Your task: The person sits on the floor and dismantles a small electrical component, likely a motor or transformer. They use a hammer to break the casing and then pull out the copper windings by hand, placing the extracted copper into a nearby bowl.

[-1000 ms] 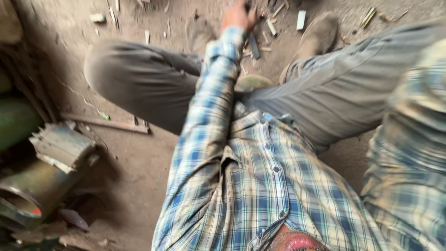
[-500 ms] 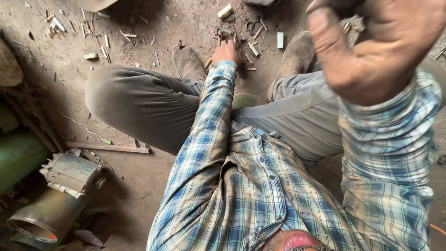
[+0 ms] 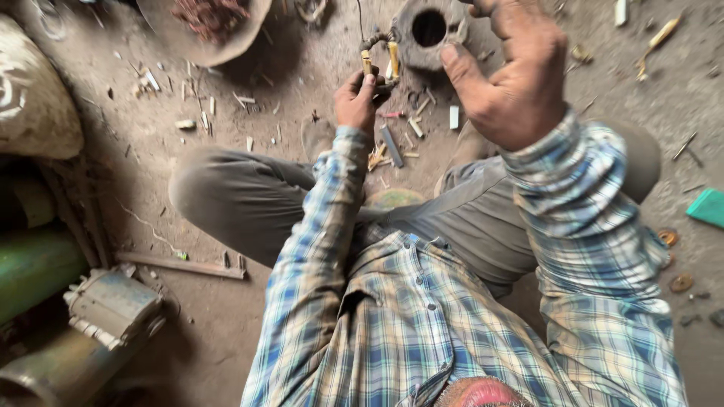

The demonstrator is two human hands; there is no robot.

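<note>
Nearest the camera, I see a blue plaid shirt (image 3: 407,324) filling the lower middle, with grey trousers (image 3: 241,203) on crossed legs just beyond it. At the near left lie a green cylinder (image 3: 34,271) and a grey metal housing (image 3: 113,305), and a thin wooden strip (image 3: 181,265) rests on the dirt floor (image 3: 286,98) beside the left knee.

Further out, my right hand (image 3: 513,79) hangs raised in the air right of centre, fingers spread and curled, thumb apart, gripping nothing. My left hand (image 3: 356,99) reaches forward past the knees, its fingers closed around a small bent wire piece with two yellowish sleeves (image 3: 379,56), which stands up from the fist in the far middle.

Just beyond that piece sits a round grey metal part with a dark hole (image 3: 428,30) on the ground. Small scraps are scattered on the dirt near the left hand. At the far left, a shallow pan (image 3: 200,26) holds reddish wire. A green flat object (image 3: 707,207) lies at the right edge.
</note>
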